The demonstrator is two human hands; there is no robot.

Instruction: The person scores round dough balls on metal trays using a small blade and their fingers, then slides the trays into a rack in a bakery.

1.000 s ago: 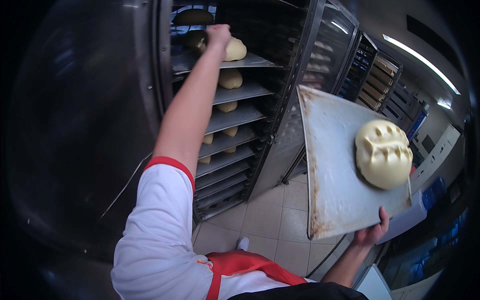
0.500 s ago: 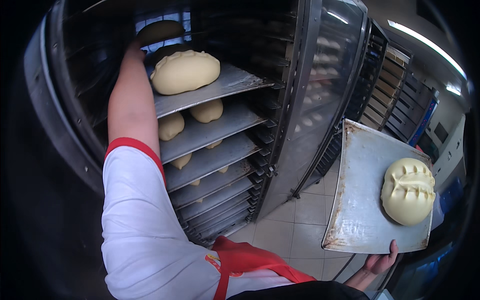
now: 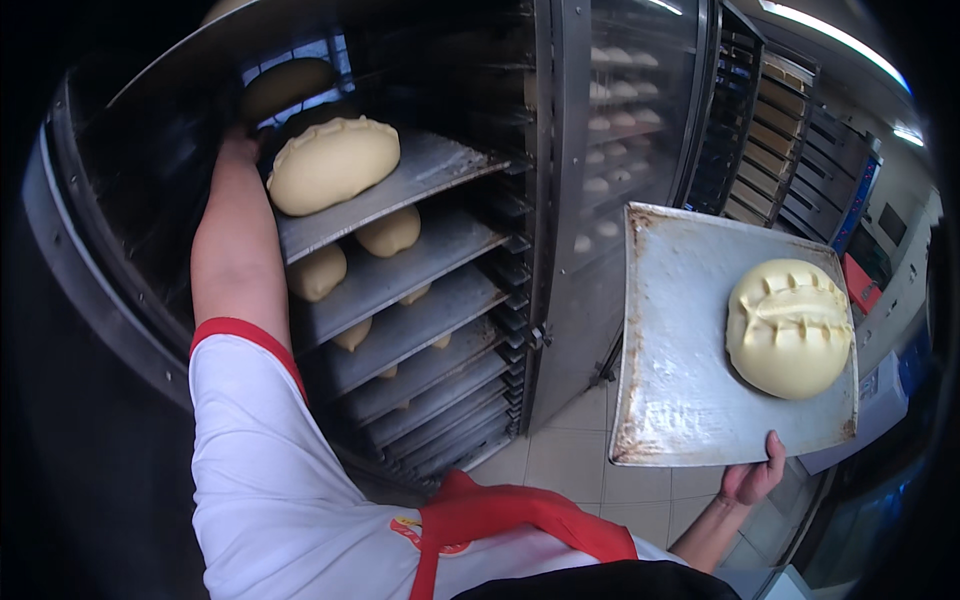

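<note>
My left hand (image 3: pixel 240 148) reaches deep into the open steel cabinet, at the back left beside a pale, oval dough piece (image 3: pixel 330 165) with a crimped top. Its fingers are in shadow, too dark to make out. That dough rests on an upper tray (image 3: pixel 450 165); rounder dough pieces (image 3: pixel 390 233) lie on the shelves below. On the right, my right hand (image 3: pixel 755 470) grips the lower edge of a metal baking tray (image 3: pixel 670 330) with browned rims. A large round crimped dough piece (image 3: pixel 785 345) sits on it, right of centre.
The cabinet's glazed door (image 3: pixel 565 320) stands open, showing small pale rounds through or reflected in it. Tall racks (image 3: pixel 770 130) line the back right, beside a steel unit (image 3: pixel 830 190) with a blue panel and a red object (image 3: pixel 860 280). Tiled floor (image 3: pixel 560 460) lies below.
My left hand has moved from the front dough leftward to the back of the shelf, and that dough piece now shows fully. The held tray swung rightward and down, then rose slightly back leftward.
</note>
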